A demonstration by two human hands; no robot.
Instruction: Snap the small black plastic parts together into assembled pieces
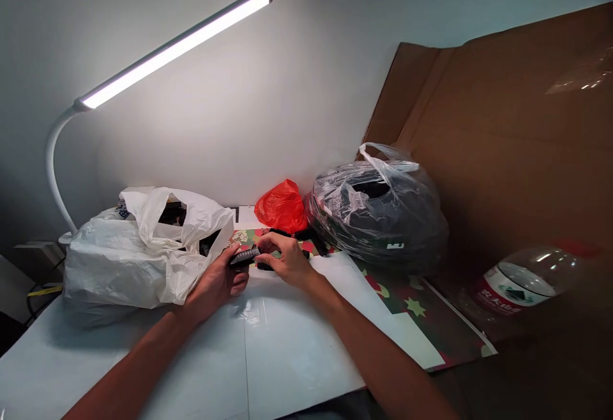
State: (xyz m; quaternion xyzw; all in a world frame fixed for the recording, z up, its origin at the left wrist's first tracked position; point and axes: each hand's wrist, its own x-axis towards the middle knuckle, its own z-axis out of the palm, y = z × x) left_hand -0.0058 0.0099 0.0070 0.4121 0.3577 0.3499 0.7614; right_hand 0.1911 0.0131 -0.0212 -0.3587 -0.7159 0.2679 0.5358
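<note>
Tabletop [292,350] below, left hand [221,279] clasps black piece [244,257], right hand [288,260] apparently pinching its end.

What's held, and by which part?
A black ribbed piece, by its left end, in the left hand; the right hand is at its right end.

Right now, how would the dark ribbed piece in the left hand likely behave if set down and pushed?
The dark ribbed piece is probably stiff: it shows no sag in the left hand. It looks fairly light, being small enough to hold in the fingers. Its ridged surface should help resist slipping.
</note>
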